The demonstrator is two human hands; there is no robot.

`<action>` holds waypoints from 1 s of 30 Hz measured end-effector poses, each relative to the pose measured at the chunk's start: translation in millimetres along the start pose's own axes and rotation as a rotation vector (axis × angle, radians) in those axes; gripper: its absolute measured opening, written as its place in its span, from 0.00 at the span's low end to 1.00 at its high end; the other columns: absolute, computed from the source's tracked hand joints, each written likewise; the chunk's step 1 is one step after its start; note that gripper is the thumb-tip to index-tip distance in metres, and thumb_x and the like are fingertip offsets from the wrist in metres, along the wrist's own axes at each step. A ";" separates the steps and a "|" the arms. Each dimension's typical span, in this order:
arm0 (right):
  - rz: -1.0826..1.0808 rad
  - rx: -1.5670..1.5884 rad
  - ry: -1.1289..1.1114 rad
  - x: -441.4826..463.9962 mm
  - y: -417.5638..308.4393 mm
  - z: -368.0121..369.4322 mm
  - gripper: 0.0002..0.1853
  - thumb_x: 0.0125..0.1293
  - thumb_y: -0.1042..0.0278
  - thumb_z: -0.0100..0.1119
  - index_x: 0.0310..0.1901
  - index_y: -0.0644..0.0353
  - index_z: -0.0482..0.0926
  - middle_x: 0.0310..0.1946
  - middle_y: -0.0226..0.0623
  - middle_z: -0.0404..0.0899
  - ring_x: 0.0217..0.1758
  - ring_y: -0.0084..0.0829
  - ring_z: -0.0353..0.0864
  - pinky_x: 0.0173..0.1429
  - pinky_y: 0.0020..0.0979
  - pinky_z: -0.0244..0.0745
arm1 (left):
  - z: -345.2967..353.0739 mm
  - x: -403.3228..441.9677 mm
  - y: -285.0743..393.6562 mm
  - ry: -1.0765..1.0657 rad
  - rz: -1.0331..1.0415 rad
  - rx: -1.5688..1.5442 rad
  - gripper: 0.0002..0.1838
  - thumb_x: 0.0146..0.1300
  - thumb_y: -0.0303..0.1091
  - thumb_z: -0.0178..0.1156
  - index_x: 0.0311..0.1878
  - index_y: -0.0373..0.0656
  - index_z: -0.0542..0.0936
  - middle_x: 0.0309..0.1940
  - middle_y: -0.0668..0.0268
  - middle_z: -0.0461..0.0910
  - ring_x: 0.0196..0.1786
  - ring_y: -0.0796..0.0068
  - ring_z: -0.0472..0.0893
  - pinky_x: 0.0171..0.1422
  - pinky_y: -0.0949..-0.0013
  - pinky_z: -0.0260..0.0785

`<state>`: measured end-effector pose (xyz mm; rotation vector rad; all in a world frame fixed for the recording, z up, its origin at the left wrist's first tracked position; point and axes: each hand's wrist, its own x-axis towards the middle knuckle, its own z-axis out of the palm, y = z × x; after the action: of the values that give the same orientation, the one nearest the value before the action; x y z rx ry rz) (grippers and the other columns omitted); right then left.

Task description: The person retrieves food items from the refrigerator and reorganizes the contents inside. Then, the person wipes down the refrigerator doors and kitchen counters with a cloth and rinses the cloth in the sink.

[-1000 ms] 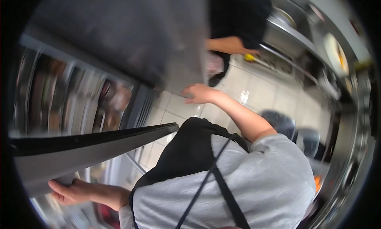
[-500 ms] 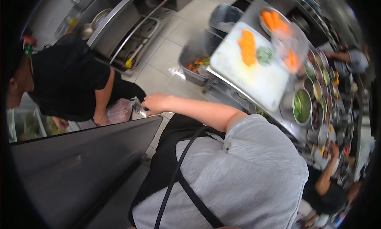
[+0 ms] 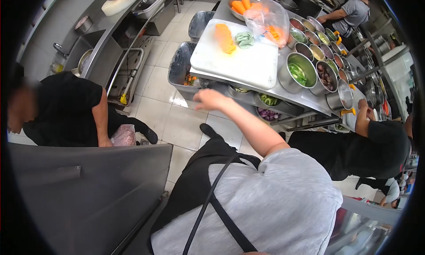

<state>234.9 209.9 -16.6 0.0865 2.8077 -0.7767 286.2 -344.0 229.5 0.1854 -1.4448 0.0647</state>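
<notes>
My right hand (image 3: 210, 100) is out over the tiled floor, just short of the worktable's lower edge. Its fingers hang loosely apart and nothing shows in them. Past it lies a white cutting board (image 3: 208, 56) with a heap of cut carrot (image 3: 225, 38) and a pale green cloth (image 3: 244, 40). Behind these stands a bowl of carrots (image 3: 241, 6), with a clear plastic bag (image 3: 268, 23) of orange pieces beside it. My left hand is out of view.
A grey metal door panel (image 3: 88, 180) stands at left. Behind it a person in black (image 3: 66, 104) bends by a bag of pinkish contents (image 3: 124, 135). Lined bins (image 3: 179, 62) adjoin the table. Several steel pots (image 3: 297, 71) line its right side; another person in black (image 3: 354, 149) works there.
My right hand has left the metal thing by the door panel's edge and moved right, towards the worktable. The view has shifted, showing more of the pots and the person at right.
</notes>
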 end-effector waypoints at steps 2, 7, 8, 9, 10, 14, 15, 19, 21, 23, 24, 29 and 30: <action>-0.016 0.094 0.199 3.1 34.5 -30.5 0.20 0.51 0.56 0.61 0.42 0.61 0.77 0.40 0.45 0.77 0.44 0.42 0.76 0.50 0.36 0.69 | -5.6 1.0 0.0 -0.012 -0.013 -0.016 0.18 0.55 0.43 0.60 0.22 0.36 0.75 0.21 0.60 0.73 0.25 0.67 0.72 0.32 0.67 0.64; 0.312 0.032 0.605 30.6 141.0 -112.7 0.16 0.49 0.60 0.61 0.36 0.62 0.80 0.33 0.49 0.78 0.39 0.42 0.78 0.44 0.37 0.71 | -23.0 5.2 10.2 -0.050 -0.042 -0.018 0.16 0.55 0.41 0.60 0.25 0.34 0.77 0.23 0.60 0.76 0.26 0.68 0.75 0.34 0.68 0.67; 0.458 0.004 0.620 38.7 159.5 -126.0 0.16 0.48 0.60 0.62 0.36 0.62 0.80 0.33 0.50 0.78 0.39 0.42 0.78 0.44 0.38 0.71 | -27.3 6.9 12.8 -0.060 -0.050 -0.014 0.16 0.55 0.40 0.61 0.26 0.34 0.78 0.24 0.60 0.77 0.27 0.68 0.76 0.34 0.69 0.68; 0.486 -0.036 0.714 50.0 189.7 -130.1 0.14 0.47 0.61 0.62 0.34 0.61 0.80 0.32 0.50 0.78 0.37 0.44 0.78 0.44 0.39 0.71 | -30.5 8.5 15.7 -0.066 -0.057 -0.007 0.15 0.55 0.40 0.61 0.26 0.34 0.78 0.24 0.60 0.77 0.27 0.69 0.76 0.35 0.69 0.68; 0.514 -0.074 0.806 60.0 220.1 -128.5 0.13 0.47 0.62 0.61 0.33 0.60 0.81 0.30 0.49 0.78 0.36 0.45 0.78 0.43 0.39 0.72 | -33.5 9.2 18.8 -0.078 -0.066 0.002 0.15 0.55 0.40 0.61 0.27 0.34 0.78 0.25 0.60 0.78 0.27 0.69 0.77 0.35 0.69 0.69; 0.150 -0.543 1.252 66.4 275.5 -118.6 0.13 0.53 0.61 0.51 0.30 0.61 0.80 0.20 0.40 0.76 0.23 0.49 0.75 0.36 0.41 0.73 | -39.0 17.8 23.6 -0.136 -0.114 0.042 0.14 0.55 0.38 0.61 0.29 0.33 0.80 0.27 0.60 0.80 0.29 0.69 0.79 0.36 0.71 0.71; 0.323 -0.538 1.103 77.7 296.5 -124.3 0.12 0.53 0.61 0.51 0.30 0.60 0.80 0.21 0.40 0.77 0.24 0.49 0.76 0.37 0.42 0.73 | -43.7 20.8 19.6 -0.158 -0.128 0.059 0.14 0.55 0.37 0.61 0.30 0.33 0.81 0.28 0.60 0.81 0.29 0.70 0.79 0.37 0.71 0.72; -0.121 -0.169 1.441 101.9 330.4 -198.0 0.12 0.59 0.61 0.49 0.35 0.61 0.77 0.34 0.42 0.77 0.40 0.39 0.76 0.46 0.36 0.70 | -43.4 26.9 72.8 -0.221 -0.136 0.022 0.11 0.59 0.32 0.58 0.36 0.31 0.79 0.38 0.58 0.78 0.38 0.72 0.78 0.46 0.74 0.72; -0.212 0.086 1.442 95.6 316.7 -221.2 0.14 0.64 0.56 0.49 0.39 0.60 0.74 0.33 0.35 0.74 0.39 0.31 0.73 0.46 0.31 0.69 | -49.5 21.0 111.2 -0.273 -0.637 -0.438 0.12 0.58 0.30 0.58 0.41 0.31 0.77 0.42 0.58 0.77 0.42 0.72 0.77 0.50 0.72 0.70; -0.093 0.684 1.153 75.6 215.1 -244.4 0.16 0.65 0.55 0.47 0.45 0.60 0.71 0.39 0.34 0.73 0.42 0.27 0.73 0.47 0.29 0.69 | -46.5 -1.4 129.4 -0.490 -0.499 -0.010 0.09 0.59 0.31 0.56 0.38 0.36 0.78 0.42 0.61 0.77 0.44 0.71 0.76 0.48 0.70 0.69; -0.235 1.297 0.884 80.7 184.9 -246.7 0.18 0.65 0.54 0.46 0.48 0.59 0.68 0.42 0.34 0.72 0.42 0.27 0.73 0.48 0.30 0.70 | -43.0 -6.2 167.0 -0.529 -0.337 0.162 0.07 0.57 0.32 0.58 0.34 0.39 0.79 0.39 0.63 0.78 0.43 0.70 0.76 0.46 0.69 0.68; -0.541 1.630 0.146 85.6 -2.4 -207.2 0.17 0.68 0.58 0.39 0.53 0.58 0.64 0.49 0.35 0.68 0.52 0.31 0.70 0.55 0.35 0.67 | -47.7 -83.3 238.7 -1.024 -0.658 -0.708 0.05 0.56 0.30 0.58 0.32 0.40 0.80 0.34 0.64 0.79 0.40 0.74 0.77 0.45 0.73 0.67; -0.624 1.653 -0.073 85.8 -30.3 -189.0 0.17 0.69 0.58 0.37 0.53 0.58 0.64 0.51 0.35 0.68 0.54 0.33 0.69 0.56 0.37 0.66 | -49.0 -102.9 248.8 -1.063 -0.814 -0.834 0.08 0.60 0.32 0.55 0.38 0.40 0.80 0.38 0.64 0.79 0.43 0.74 0.77 0.47 0.75 0.67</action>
<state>109.8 280.7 136.2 -0.5284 1.3120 -2.7854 282.4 -84.1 143.8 0.0974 -2.1805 -1.4686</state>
